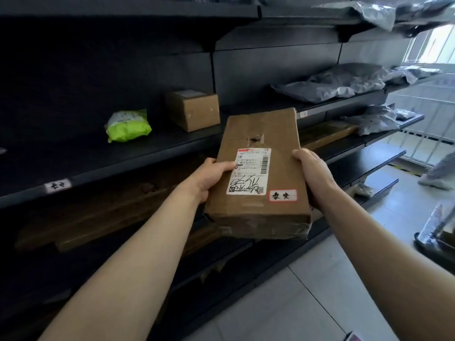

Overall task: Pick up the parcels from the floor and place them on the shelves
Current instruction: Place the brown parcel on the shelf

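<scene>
Held up in front of dark metal shelves (138,156), off the floor, between both hands: a brown cardboard parcel (258,173), long and flat, near end low and far end tilted up toward the shelving. Left hand (209,178) clamped on the parcel's left edge, thumb (225,166) laid across the top face and touching the side of the white shipping label (249,171), remaining fingers tucked out of sight beneath the box. Right hand (312,173) clamped on the opposite edge, thumb curled over the top rim, fingers likewise hidden under the carton. Between the two thumbs: the label with barcode and black handwriting. Just nearer than the right thumb, toward the parcel's near corner: a small red-bordered sticker (283,195) with handwritten characters. Beyond the fingertips, further along the top face: a small torn hole (254,139) in the tape seam. Past the parcel's far end, resting on the shelf board: a small cardboard box (194,109), and to the left of that a green-and-white plastic packet (128,126), both well apart from the hands. Further right of the right hand, on higher boards: several grey poly mailers (339,82). On the shelf lip below the left hand's level: a white handwritten tag (57,185). Pale floor tiles (307,291) under the right forearm.
</scene>
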`<state>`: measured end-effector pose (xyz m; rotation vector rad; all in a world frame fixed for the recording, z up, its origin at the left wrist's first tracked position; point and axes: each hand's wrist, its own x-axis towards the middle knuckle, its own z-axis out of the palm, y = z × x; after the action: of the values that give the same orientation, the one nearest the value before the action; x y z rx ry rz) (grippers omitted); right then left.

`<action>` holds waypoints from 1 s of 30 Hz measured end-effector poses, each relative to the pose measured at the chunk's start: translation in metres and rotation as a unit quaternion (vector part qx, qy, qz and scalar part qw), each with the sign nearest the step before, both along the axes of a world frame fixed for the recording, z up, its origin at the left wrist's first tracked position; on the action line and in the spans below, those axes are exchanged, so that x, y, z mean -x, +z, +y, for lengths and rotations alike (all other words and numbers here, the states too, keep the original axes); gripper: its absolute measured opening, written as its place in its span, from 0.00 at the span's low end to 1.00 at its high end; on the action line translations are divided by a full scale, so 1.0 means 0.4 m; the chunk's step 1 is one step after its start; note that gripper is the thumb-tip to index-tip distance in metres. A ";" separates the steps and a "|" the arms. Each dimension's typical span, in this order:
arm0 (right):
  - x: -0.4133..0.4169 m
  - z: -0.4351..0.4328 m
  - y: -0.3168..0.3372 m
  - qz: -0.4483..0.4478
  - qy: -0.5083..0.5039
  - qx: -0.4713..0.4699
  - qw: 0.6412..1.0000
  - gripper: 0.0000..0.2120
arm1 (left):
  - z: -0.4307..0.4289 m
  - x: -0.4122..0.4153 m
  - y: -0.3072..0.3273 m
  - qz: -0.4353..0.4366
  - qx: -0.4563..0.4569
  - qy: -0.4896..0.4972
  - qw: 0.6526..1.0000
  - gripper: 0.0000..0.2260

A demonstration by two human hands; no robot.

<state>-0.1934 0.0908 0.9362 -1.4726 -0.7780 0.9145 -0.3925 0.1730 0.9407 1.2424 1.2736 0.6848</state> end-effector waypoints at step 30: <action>0.288 0.065 0.176 0.021 0.230 -0.114 0.966 0.17 | -0.173 0.325 0.193 -0.035 -0.119 0.246 0.961 0.14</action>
<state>-0.3086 0.1168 1.0067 -1.0845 -1.1822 1.1530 -0.5223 0.1038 1.0177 1.0807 1.4883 1.2607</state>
